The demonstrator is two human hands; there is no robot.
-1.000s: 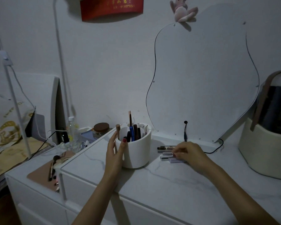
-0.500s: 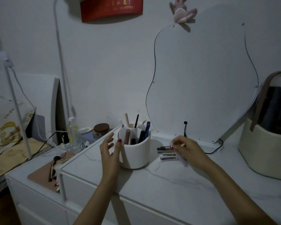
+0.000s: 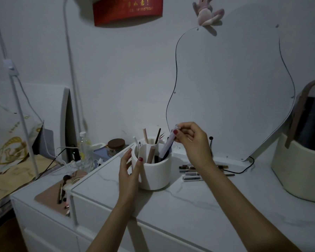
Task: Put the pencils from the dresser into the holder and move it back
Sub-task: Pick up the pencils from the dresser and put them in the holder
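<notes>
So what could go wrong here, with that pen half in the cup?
1. The lilac pen in the right hand goes in at a slant; it might catch on a divider or the pencils already crowding the holder.
2. The left hand only rests against the holder's side, so a push could slide or tip it.
3. Loose pencils lie under the right forearm, which could brush them away.

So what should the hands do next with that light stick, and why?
Probably let it drop. The right hand pinches the top of the pale pencil, whose lower end already dips into the white holder that the left hand steadies. More pencils lie on the dresser, so reach there afterwards.
</notes>
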